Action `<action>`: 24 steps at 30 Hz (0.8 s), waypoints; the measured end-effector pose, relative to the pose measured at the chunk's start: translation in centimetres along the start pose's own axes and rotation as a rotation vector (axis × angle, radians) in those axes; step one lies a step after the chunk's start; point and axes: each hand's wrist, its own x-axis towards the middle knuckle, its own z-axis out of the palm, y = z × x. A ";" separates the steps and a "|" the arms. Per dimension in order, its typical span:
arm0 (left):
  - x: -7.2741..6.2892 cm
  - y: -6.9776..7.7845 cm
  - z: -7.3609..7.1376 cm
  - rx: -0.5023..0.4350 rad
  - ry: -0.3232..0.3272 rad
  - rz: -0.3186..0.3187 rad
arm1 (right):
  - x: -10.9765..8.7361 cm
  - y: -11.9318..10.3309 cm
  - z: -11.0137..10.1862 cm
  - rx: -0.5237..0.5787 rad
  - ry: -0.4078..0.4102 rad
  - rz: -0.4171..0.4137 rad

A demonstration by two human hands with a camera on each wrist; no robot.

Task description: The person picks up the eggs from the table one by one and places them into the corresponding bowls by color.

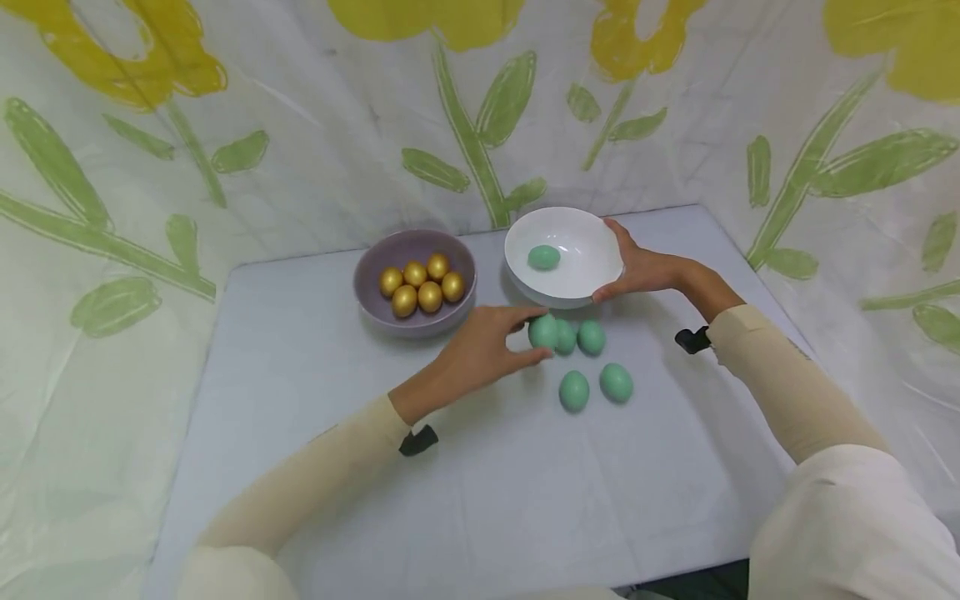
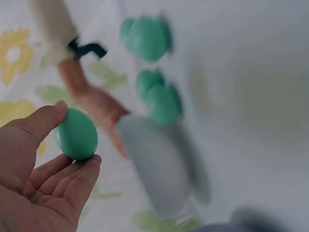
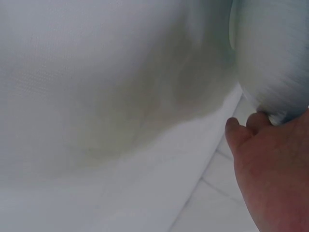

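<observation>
My left hand (image 1: 483,348) pinches a green egg (image 2: 77,134) between thumb and fingers, raised off the table in front of the white bowl. The white bowl (image 1: 600,258) has one green egg (image 1: 543,257) lying in it. At that bowl's right side, my right hand (image 1: 641,265) grips the wall, thumb toward the front and fingers behind; the bowl's underside shows in the right wrist view. More green eggs lie on the table: two close behind the held one, such as this egg (image 1: 592,337), and two nearer me, including this egg (image 1: 574,392).
A purple bowl (image 1: 367,304) holding several golden eggs (image 1: 430,297) stands left of the white bowl. Both bowls stand near the back edge of the white-covered table (image 1: 315,350). A flower-painted sheet (image 1: 315,167) hangs behind and along the sides.
</observation>
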 end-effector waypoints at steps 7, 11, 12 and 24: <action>5.9 0.5 -5.1 0.111 0.118 0.020 | -0.1 0.1 -0.1 0.013 -0.002 0.002; 9.1 -0.2 -6.4 0.146 0.073 0.005 | 0.0 0.1 -0.2 0.008 -0.007 0.003; 9.8 -0.5 -6.5 0.155 0.057 0.004 | 0.0 0.0 -0.2 0.009 -0.008 0.004; 16.0 -5.3 -4.3 0.328 -0.182 -0.002 | -0.1 0.2 -0.2 0.002 -0.010 0.024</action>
